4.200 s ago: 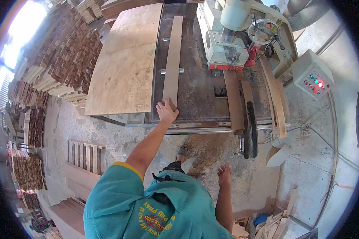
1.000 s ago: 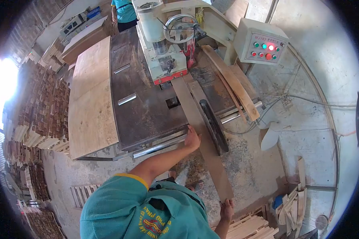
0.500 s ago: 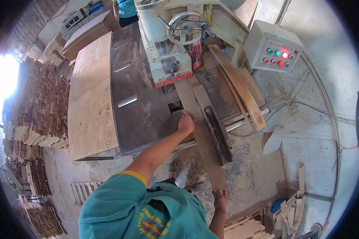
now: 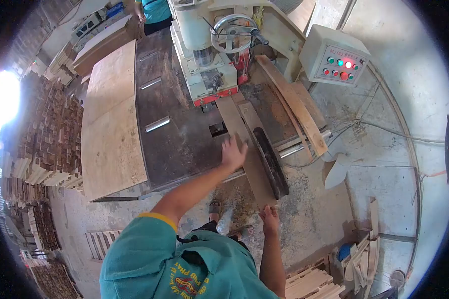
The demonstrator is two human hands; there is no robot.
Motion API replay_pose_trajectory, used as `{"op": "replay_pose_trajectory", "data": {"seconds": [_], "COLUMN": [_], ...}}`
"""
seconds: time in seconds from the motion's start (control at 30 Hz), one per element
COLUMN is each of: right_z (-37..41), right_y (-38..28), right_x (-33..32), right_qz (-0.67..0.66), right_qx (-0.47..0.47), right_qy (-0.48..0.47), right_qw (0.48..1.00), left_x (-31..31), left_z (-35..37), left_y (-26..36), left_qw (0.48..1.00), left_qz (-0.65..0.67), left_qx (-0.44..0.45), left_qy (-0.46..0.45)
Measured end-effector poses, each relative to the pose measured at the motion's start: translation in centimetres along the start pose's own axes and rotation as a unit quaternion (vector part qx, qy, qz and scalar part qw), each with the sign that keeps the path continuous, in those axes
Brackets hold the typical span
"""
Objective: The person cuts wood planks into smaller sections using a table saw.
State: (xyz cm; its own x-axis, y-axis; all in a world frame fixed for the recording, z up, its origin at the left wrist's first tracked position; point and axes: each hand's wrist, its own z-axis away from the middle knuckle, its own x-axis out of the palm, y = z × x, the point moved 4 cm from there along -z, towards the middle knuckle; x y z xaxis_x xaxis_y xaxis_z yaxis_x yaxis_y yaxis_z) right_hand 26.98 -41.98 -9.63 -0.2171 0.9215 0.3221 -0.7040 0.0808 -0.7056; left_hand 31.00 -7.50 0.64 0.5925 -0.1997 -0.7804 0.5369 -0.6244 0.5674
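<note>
A long wooden board (image 4: pixel 256 175) lies along the metal guide fence (image 4: pixel 273 167), its far end running under the red-edged front of the saw machine (image 4: pixel 212 82). My left hand (image 4: pixel 233 153) is at the board's left edge, fingers spread and slightly blurred, close to the square opening (image 4: pixel 217 130) in the dark machine table (image 4: pixel 184 154). At the board's near end, beyond the table's front edge, my right hand (image 4: pixel 270 218) grips the end corner between thumb and fingers.
A control box (image 4: pixel 340 57) with lit buttons hangs at right. Loose wooden strips (image 4: pixel 297 107) lie beyond the fence. A plywood sheet (image 4: pixel 110 124) flanks the table's left side, near stacked lumber (image 4: pixel 50 132). Another person (image 4: pixel 156 15) stands behind the machine. Offcuts (image 4: pixel 361 264) lean lower right.
The board has slid forward into the machine, with my right hand moving up along with it. My left hand's fingers have spread and lifted a little; it stays near the same place.
</note>
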Motion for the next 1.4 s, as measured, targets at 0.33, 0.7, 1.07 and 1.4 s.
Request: {"op": "replay_pose_trajectory", "data": {"seconds": [0.33, 0.7, 1.07, 1.4], "right_z": [4.3, 18.6, 22.5, 15.6], "right_y": [1.8, 18.6, 26.4, 25.5], "right_x": [-2.5, -23.1, -27.2, -32.1], "right_qz": [0.058, -0.094, 0.061, 0.179], "right_qx": [0.012, 0.107, 0.118, 0.129], "right_qy": [0.025, 0.234, 0.215, 0.133], "right_qw": [0.998, 0.962, 0.968, 0.966], "left_x": [-1.0, -1.9, -4.2, -5.6], "left_z": [14.2, 6.2, 11.1, 30.0], "left_y": [4.1, 1.7, -4.0, -21.9], "left_qw": [0.954, 0.942, 0.958, 0.864], "left_qz": [-0.094, -0.118, 0.100, -0.166], "left_qx": [0.142, 0.128, 0.154, 0.056], "left_qy": [-0.248, -0.286, -0.218, -0.472]}}
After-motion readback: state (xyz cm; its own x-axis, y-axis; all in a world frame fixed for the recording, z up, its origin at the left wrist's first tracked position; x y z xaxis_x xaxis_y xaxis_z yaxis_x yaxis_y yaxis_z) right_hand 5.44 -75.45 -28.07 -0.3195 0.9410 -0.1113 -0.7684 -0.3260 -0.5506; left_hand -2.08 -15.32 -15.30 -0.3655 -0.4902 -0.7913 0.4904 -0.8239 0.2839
